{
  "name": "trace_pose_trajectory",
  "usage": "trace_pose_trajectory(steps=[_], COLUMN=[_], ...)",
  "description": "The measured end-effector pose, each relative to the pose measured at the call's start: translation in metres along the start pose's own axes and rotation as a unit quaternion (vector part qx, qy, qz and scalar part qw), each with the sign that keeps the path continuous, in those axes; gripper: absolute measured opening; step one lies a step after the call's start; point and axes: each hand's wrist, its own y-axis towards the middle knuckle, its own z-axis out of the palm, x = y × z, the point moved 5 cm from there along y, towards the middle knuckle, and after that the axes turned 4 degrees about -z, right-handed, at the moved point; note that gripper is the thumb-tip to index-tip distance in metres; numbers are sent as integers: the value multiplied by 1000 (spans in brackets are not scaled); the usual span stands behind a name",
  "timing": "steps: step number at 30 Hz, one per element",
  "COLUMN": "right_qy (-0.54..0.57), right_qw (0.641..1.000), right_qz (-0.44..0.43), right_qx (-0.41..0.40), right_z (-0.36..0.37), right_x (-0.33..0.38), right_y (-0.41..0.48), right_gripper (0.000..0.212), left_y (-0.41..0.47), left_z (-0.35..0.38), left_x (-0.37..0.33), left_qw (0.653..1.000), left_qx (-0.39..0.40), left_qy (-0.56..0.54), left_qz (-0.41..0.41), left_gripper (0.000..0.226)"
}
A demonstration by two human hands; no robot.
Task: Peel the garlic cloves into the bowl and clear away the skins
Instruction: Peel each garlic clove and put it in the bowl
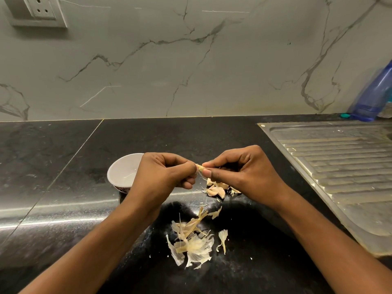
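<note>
Two hands meet above the black countertop point(63, 166), both clamped on one garlic clove point(199, 167). The left hand point(167, 172) has its fingers curled and pinches one end. The right hand point(239, 172) nips the other end between thumb and forefinger. The clove is small and pale tan, with a thin strip of papery skin curling off it between the fingertips.

Just below the right hand, a few unpeeled cloves point(216, 190) lie together on the stone, plump, curved and cream with a pinkish tint. Nearer the person sits a loose heap of skins point(193, 242): dry, translucent, ragged flakes and stringy straw-coloured slivers, with tiny crumbs scattered round them.

A small round bowl point(123, 170) stands beside the left hand, partly hidden by it, glossy white inside with a dark patterned outside. The countertop is polished, speckled and streaked with reflected light. To the right lies a ribbed steel drainboard point(339, 166), dull and water-marked. Behind rises a grey veined marble wall point(191, 60), with a blue plastic bottle point(375, 92) at its right edge.
</note>
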Motion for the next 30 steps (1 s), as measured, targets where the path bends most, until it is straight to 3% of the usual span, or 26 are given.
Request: trace_pose_trajectory(steps=[20,25,30], right_qy=[19,120,277], right_qw=[1000,990,950], right_qz=[-1,18,72], right_qx=[-24,-68,-124], right_z=[3,2,-9], right_x=[3,3,1], right_y=[-1,1,4], right_gripper=[16,19,21], left_y=[-1,0,-1], left_z=[-1,2,7], left_x=[-4,2,4], left_qw=[999,998,998], left_qx=[-20,-9,14], left_qy=[-10,-53,-48], left_qz=[23,-15,-31], left_gripper=[17,15,12])
